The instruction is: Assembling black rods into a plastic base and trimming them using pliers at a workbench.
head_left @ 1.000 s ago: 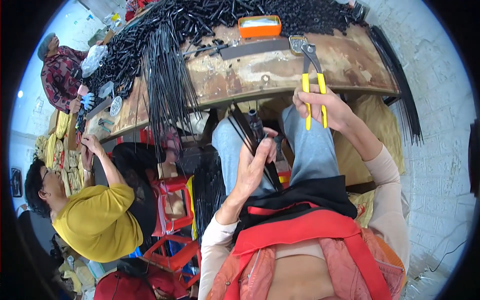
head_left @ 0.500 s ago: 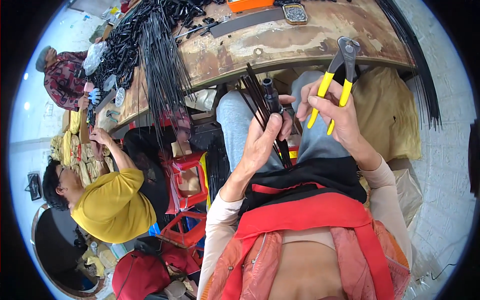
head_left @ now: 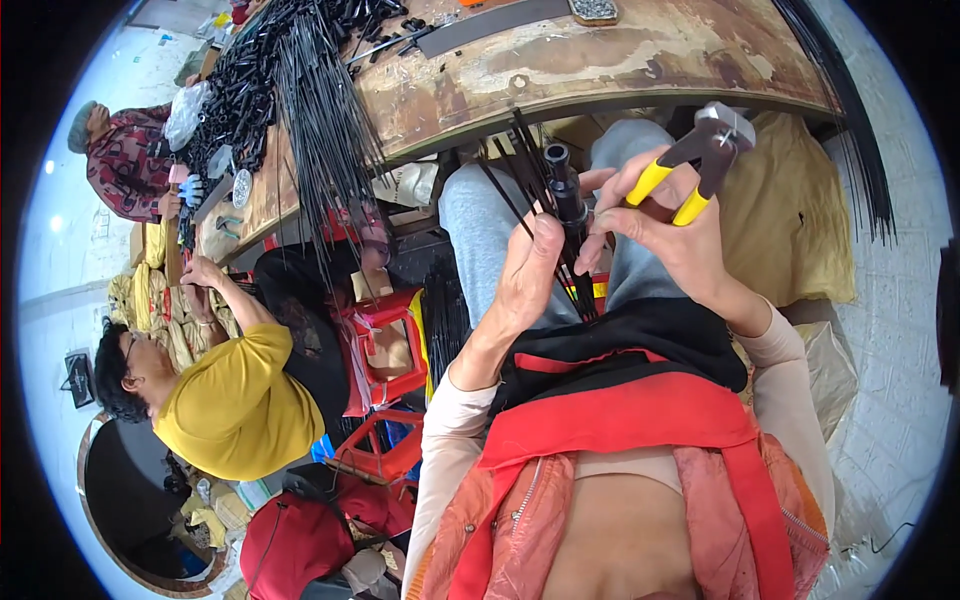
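Over my lap, my left hand (head_left: pixel 527 272) is closed round a bundle of thin black rods (head_left: pixel 525 160) and a black cylindrical fitting (head_left: pixel 568 195), whose round hollow end points up. Yellow-handled pincers (head_left: pixel 712 150) lie in my right hand (head_left: pixel 668 228), their metal head tilted up and to the right. The fingertips of the right hand reach the fitting's side, close to the left fingers. Whether they touch or pinch it I cannot tell. The lower ends of the rods come out below my left hand.
A worn wooden table (head_left: pixel 600 65) spans ahead, bearing a long grey strip (head_left: pixel 490 27), a tray of small metal pieces (head_left: pixel 594 10), a heap of black parts (head_left: pixel 240 90) and long black rods (head_left: pixel 320 120). Left are a co-worker in yellow (head_left: pixel 240 400), another person (head_left: pixel 125 160) and red stools (head_left: pixel 385 350).
My right hand has moved left toward the fitting, and the pincers have tipped further to the right. Both hands stay closed on their things. The view has shifted slightly.
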A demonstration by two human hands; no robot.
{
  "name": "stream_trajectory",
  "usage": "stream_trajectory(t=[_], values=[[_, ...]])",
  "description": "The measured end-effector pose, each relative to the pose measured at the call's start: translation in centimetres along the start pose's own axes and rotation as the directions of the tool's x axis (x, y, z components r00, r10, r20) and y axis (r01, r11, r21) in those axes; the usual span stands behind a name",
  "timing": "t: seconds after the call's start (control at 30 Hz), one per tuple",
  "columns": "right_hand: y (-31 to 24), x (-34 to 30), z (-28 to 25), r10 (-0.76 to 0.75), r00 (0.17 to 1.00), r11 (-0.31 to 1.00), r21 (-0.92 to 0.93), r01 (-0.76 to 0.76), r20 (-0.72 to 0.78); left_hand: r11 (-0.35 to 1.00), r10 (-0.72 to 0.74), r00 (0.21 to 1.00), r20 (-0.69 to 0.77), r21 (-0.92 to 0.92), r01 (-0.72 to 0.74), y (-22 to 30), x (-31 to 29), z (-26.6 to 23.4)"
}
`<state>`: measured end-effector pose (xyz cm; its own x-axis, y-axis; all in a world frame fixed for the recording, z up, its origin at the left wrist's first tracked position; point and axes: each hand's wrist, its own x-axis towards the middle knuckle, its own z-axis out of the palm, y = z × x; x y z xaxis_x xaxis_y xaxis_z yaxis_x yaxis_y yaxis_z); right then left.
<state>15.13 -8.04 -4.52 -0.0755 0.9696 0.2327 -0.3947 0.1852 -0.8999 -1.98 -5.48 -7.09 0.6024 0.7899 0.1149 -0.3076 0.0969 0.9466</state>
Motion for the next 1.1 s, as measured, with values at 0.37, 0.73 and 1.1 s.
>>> stream_trajectory(t=[0.37,0.73,1.1], values=[[1.3,0.2,1.2,0.043,0.999,0.999,-0.026,-0.043,-0.027,0.997,0.051,0.999,0.014,-0.061,-0.05,0.1,-0.8,-1.3],[1.0,0.3,2.0,0.031,1.0,0.995,-0.093,-0.031,-0.001,0.996,0.074,0.997,-0.012,-0.052,-0.075,0.1,-1.3,-1.5],[-1.0,1.4,0.7,-0.073,0.996,0.803,-0.59,0.084,0.042,0.992,0.01,0.998,0.064,-0.125,-0.002,0.2,-0.3,-1.5]])
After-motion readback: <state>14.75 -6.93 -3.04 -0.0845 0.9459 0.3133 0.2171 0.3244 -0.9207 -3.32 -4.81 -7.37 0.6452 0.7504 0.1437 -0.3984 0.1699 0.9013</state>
